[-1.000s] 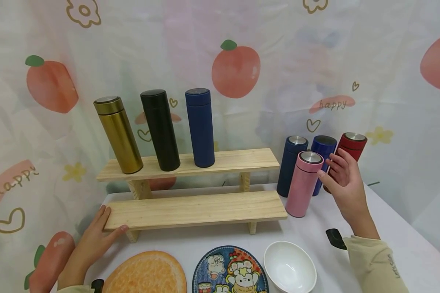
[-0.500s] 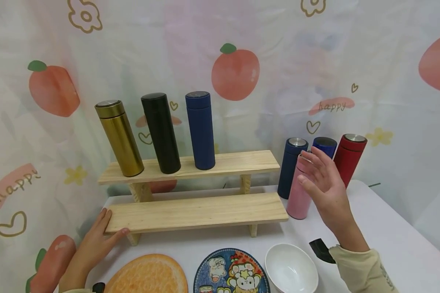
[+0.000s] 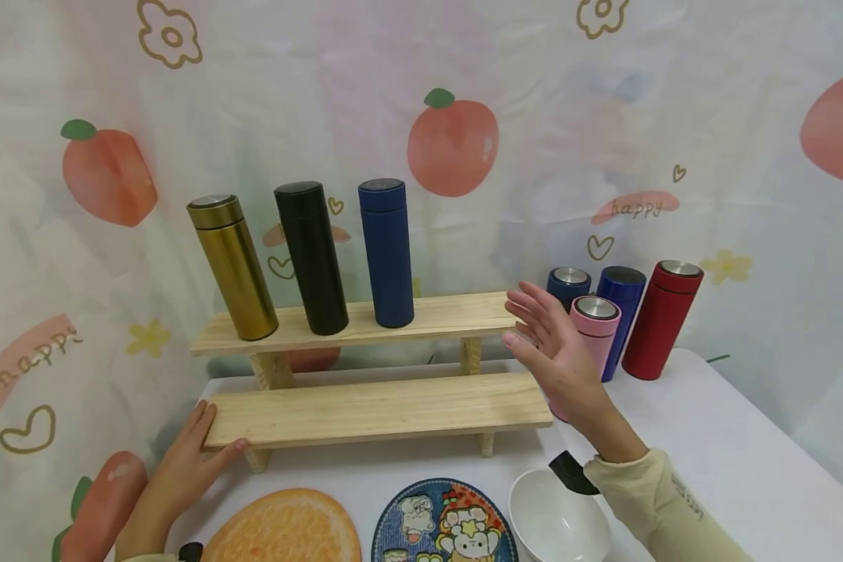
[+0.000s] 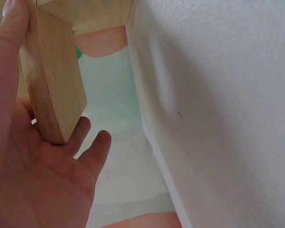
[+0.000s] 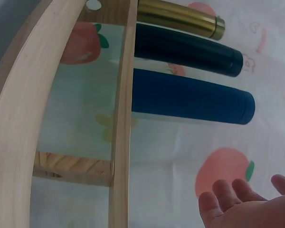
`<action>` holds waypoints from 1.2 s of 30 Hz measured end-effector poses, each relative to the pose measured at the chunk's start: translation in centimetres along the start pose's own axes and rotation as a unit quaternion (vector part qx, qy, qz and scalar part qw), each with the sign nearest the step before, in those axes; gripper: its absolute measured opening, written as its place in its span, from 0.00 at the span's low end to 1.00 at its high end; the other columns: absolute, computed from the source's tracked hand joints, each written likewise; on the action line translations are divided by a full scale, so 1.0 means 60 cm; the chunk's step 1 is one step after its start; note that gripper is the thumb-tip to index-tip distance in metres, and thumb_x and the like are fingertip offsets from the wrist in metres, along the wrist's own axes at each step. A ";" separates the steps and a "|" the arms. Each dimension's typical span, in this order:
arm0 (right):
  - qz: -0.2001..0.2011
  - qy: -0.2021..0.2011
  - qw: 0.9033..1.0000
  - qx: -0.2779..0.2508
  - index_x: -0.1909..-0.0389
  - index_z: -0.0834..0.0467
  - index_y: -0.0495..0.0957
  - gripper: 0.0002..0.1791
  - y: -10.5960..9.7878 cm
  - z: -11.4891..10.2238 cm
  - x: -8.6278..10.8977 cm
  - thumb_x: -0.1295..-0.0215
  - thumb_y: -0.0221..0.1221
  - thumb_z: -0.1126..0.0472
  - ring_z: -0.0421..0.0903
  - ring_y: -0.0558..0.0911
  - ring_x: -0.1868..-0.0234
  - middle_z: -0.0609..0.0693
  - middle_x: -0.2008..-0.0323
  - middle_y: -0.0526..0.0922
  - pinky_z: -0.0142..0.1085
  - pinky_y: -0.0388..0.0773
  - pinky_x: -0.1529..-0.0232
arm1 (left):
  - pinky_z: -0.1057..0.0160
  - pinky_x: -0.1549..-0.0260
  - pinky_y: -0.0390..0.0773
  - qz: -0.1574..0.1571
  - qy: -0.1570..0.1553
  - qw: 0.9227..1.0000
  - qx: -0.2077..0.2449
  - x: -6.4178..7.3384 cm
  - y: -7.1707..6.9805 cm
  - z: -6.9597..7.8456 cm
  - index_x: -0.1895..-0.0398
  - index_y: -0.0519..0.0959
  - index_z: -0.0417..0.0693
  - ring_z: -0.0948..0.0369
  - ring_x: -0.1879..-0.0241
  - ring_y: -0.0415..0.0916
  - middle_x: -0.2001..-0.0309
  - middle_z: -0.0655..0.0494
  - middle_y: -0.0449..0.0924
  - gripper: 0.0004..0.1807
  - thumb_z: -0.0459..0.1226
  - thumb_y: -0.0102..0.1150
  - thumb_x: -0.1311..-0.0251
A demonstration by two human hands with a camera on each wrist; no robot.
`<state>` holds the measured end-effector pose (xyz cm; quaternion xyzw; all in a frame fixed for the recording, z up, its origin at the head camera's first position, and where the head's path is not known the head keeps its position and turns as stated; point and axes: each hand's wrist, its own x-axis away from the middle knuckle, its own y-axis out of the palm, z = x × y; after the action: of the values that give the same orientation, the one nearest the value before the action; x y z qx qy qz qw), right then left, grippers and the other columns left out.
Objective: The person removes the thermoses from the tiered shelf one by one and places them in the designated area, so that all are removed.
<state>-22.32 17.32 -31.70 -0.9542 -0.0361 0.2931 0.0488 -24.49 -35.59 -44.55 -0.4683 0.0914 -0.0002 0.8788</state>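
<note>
My left hand (image 3: 179, 472) holds the left end of the lower board of a two-tier wooden shelf (image 3: 379, 410), thumb at its front edge. In the left wrist view, the palm lies against the board end (image 4: 57, 80), with two fingers extending past it. My right hand (image 3: 562, 363) is raised with nothing in it, fingers loosely spread, near the upper board's right end. On the upper board stand a gold thermos (image 3: 235, 269), a black thermos (image 3: 312, 261) and a blue thermos (image 3: 385, 254). Behind the right hand, a pink thermos (image 3: 597, 328) is partly hidden.
Right of the shelf stand a navy thermos (image 3: 567, 287), a shiny blue thermos (image 3: 621, 293) and a red thermos (image 3: 663, 320). In front are a white bowl (image 3: 541, 507), a round cartoon mat (image 3: 442, 523) and a round orange mat (image 3: 284, 531). A printed curtain hangs behind.
My right hand has moved left from beside the red thermos, past the pink one, to the shelf's right end, staying empty. The left hand keeps its place on the shelf.
</note>
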 end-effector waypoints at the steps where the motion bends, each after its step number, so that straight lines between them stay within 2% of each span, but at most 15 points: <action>1: -0.006 0.004 1.000 0.000 0.16 0.61 0.54 0.40 0.005 0.000 -0.007 0.24 0.58 0.69 0.57 0.63 0.20 0.59 0.21 0.64 0.37 0.61 0.23 | 0.22 0.34 0.56 0.000 0.001 1.000 0.000 -0.001 0.000 0.000 0.16 0.46 0.26 0.23 0.23 0.45 0.18 0.23 0.40 0.58 0.57 0.66 0.28; 7: -0.040 0.034 0.999 -0.009 0.14 0.57 0.52 0.41 0.032 0.008 -0.049 0.22 0.58 0.62 0.55 0.60 0.18 0.57 0.19 0.61 0.53 0.55 0.20 | 0.22 0.34 0.56 -0.002 -0.001 1.000 0.000 -0.002 -0.001 0.001 0.17 0.46 0.25 0.23 0.23 0.44 0.18 0.22 0.39 0.58 0.57 0.66 0.28; 12: -0.052 0.062 0.996 -0.031 0.13 0.55 0.50 0.43 0.053 0.021 -0.084 0.22 0.59 0.58 0.54 0.59 0.18 0.57 0.18 0.58 0.56 0.58 0.22 | 0.22 0.33 0.56 0.001 -0.005 1.000 0.004 0.000 0.001 0.000 0.17 0.47 0.25 0.23 0.23 0.44 0.18 0.23 0.39 0.58 0.57 0.66 0.28; 21: -0.067 0.100 0.992 -0.026 0.13 0.52 0.50 0.45 0.088 0.033 -0.133 0.23 0.61 0.51 0.55 0.58 0.17 0.56 0.17 0.57 0.59 0.58 0.22 | 0.23 0.33 0.55 0.005 -0.003 1.000 0.009 -0.002 0.002 -0.001 0.17 0.48 0.25 0.23 0.22 0.45 0.18 0.23 0.40 0.58 0.56 0.67 0.29; 30: -0.074 0.131 0.988 -0.030 0.13 0.51 0.49 0.47 0.121 0.039 -0.179 0.24 0.64 0.50 0.61 0.59 0.18 0.59 0.17 0.57 0.59 0.60 0.23 | 0.22 0.33 0.56 0.007 -0.002 1.000 0.002 -0.002 0.003 0.001 0.17 0.48 0.24 0.23 0.23 0.46 0.18 0.22 0.41 0.58 0.57 0.67 0.29; 36: -0.079 0.138 0.987 -0.035 0.12 0.52 0.48 0.51 0.140 0.045 -0.210 0.27 0.67 0.52 0.65 0.56 0.18 0.62 0.16 0.53 0.60 0.59 0.23 | 0.23 0.33 0.56 0.011 0.000 1.000 0.004 -0.003 0.004 0.001 0.17 0.49 0.24 0.24 0.22 0.45 0.18 0.23 0.41 0.58 0.56 0.67 0.29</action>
<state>-33.91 7.97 -27.84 -0.9807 -0.1147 0.1522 0.0431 -24.67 -35.40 -44.70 -0.4639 0.0965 0.0092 0.8806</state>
